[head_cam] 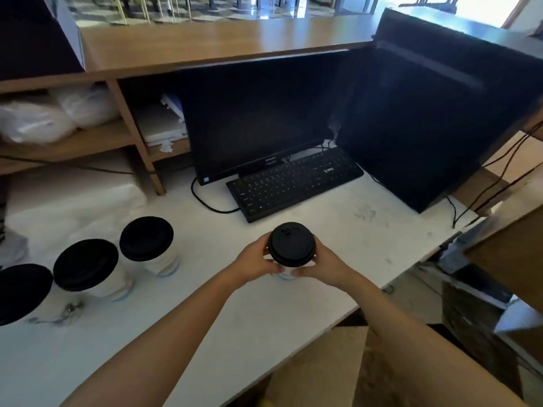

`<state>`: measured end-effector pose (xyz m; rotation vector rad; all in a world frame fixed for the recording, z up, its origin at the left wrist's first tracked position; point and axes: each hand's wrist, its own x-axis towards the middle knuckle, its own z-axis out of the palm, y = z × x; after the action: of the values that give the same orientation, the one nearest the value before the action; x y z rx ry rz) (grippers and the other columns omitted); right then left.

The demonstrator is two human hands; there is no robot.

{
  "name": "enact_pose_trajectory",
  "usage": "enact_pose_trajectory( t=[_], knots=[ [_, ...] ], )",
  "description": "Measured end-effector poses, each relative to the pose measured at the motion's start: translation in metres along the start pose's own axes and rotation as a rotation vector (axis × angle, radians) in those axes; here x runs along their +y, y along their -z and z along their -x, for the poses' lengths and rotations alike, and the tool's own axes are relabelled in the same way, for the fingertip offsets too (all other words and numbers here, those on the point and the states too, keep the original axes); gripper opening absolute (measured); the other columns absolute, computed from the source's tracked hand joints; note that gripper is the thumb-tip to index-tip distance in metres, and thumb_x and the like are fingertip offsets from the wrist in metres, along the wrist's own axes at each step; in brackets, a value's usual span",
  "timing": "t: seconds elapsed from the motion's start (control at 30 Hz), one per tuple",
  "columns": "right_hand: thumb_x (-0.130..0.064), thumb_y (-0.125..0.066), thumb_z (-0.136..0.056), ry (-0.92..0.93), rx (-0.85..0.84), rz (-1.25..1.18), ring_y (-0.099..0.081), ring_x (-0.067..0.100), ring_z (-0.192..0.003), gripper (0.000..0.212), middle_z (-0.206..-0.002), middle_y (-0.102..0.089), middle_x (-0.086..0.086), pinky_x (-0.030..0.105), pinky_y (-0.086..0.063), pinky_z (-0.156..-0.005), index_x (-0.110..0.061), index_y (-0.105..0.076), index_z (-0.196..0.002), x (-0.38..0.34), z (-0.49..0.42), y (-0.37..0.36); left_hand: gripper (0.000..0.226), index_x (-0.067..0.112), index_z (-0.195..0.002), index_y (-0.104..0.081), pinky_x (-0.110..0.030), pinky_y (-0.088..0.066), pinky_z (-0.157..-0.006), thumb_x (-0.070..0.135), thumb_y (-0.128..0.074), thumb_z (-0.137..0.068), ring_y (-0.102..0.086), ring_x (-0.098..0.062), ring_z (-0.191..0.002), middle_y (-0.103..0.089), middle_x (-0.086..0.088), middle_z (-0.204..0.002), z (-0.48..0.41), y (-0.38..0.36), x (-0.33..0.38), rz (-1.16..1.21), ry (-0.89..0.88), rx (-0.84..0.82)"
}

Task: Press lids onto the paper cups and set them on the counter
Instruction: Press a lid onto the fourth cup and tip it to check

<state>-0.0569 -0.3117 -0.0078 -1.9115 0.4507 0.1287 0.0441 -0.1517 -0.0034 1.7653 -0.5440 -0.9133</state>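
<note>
Head view: a white bench (pixel 338 259) with everything told left to right.
Finished cups (pixel 88 268): three lidded ones line up at 9 o'clock of the hands, parked aside, likely to keep the middle free.
Left hand (pixel 255 259): its grip curls closed around the cup's 9 o'clock side, steadying it.
Held cup (pixel 286 276): mostly hidden under its black lid (pixel 291 243), at bench centre.
Right hand (pixel 323 262): closed on the 3 o'clock side, fingertips at the rim, seemingly to seat the lid evenly.
Keyboard (pixel 293 180): at 12 o'clock, well apart.
</note>
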Motion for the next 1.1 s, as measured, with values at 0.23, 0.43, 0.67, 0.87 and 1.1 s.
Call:
enact_pose_trajectory(
  t=[0.23, 0.43, 0.67, 0.87, 1.1],
  knots=[
    [-0.005, -0.081, -0.07, 0.12, -0.144, 0.009, -0.05, 0.007, -0.115, 0.08, -0.126, -0.051, -0.01, 0.007, -0.044, -0.088, -0.035, -0.034, -0.127, -0.056, -0.012, -0.05, 0.077, 0.023, -0.135, -0.041, -0.025, -0.048, -0.089, -0.01, -0.069, -0.071, -0.051, -0.015, -0.119, -0.054, 0.005, -0.124, 0.059, 0.048, -0.007, 0.088, -0.018, 0.227],
    [-0.01, -0.083, -0.069, 0.204, -0.333, -0.009, -0.05, 0.004, -0.119, 0.08, -0.132, -0.051, -0.011, 0.004, -0.042, -0.09, -0.034, -0.037, -0.13, -0.08, -0.009, -0.137, 0.069, 0.034, -0.122, -0.045, -0.011, -0.051, -0.075, -0.011, -0.066, -0.074, -0.055, 0.002, -0.106, -0.057, 0.02, -0.112, 0.145, 0.091, -0.037, 0.187, 0.041, 0.4],
    [-0.005, -0.08, -0.071, 0.235, -0.493, -0.04, -0.05, 0.001, -0.114, 0.076, -0.125, -0.05, -0.017, 0.006, -0.042, -0.09, -0.038, -0.037, -0.124, -0.084, 0.004, -0.23, 0.072, 0.032, -0.125, -0.044, -0.007, -0.049, -0.069, -0.015, -0.062, -0.073, -0.054, 0.002, -0.103, -0.056, 0.021, -0.11, 0.219, 0.116, -0.079, 0.246, 0.175, 0.587],
    [-0.013, -0.082, -0.07, 0.26, -0.495, -0.032, -0.047, -0.004, -0.118, 0.078, -0.13, -0.048, -0.018, 0.007, -0.039, -0.094, -0.041, -0.036, -0.127, -0.08, 0.016, -0.266, 0.073, 0.032, -0.133, -0.041, -0.004, -0.047, -0.073, -0.012, -0.059, -0.078, -0.052, 0.007, -0.105, -0.055, 0.018, -0.118, 0.249, 0.124, -0.101, 0.259, 0.203, 0.598],
    [0.013, -0.046, -0.086, 0.202, -0.416, 0.054, -0.056, 0.016, -0.116, 0.047, -0.118, -0.059, -0.004, 0.016, -0.045, -0.096, -0.015, -0.055, -0.123, -0.09, 0.004, -0.253, 0.033, 0.02, -0.122, -0.058, -0.029, -0.045, -0.099, 0.007, -0.04, -0.097, -0.058, -0.013, -0.113, -0.063, 0.005, -0.114, 0.248, 0.125, -0.104, 0.254, 0.162, 1.091]
  ],
)
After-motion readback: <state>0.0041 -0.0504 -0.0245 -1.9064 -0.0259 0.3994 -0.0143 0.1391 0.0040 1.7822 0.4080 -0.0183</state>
